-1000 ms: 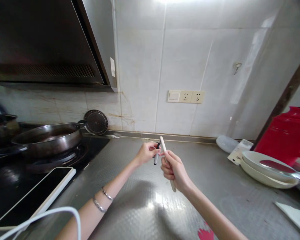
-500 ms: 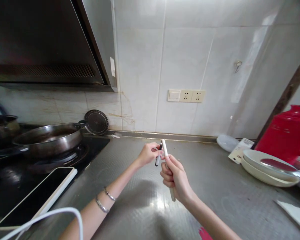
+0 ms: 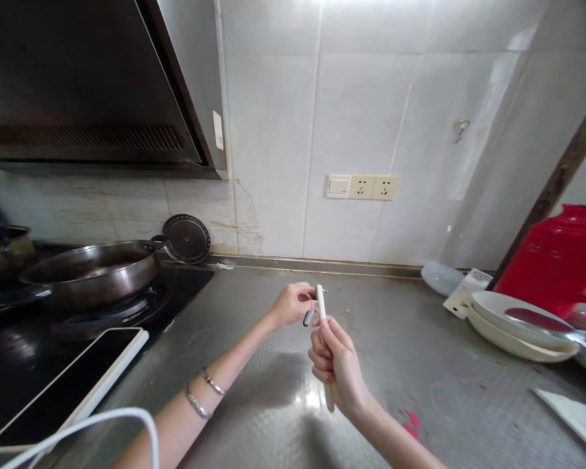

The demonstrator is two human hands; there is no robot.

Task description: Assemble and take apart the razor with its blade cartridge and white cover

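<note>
The right hand (image 3: pixel 339 365) has dropped slightly over the last second, bringing the white stick (image 3: pixel 321 303) lower and more upright; its fingers are wrapped round the shaft. The left hand (image 3: pixel 290 305) stays near its top, thumb and fingertips narrowed in a pinch on the grey piece (image 3: pixel 309 318), which now shows less, partly behind the stick. Both are held above the counter (image 3: pixel 395 332). That suggests the two are still being worked together, mid-step; whether they touch, I cannot tell. The phone (image 3: pixel 71 384) lies untouched.
</note>
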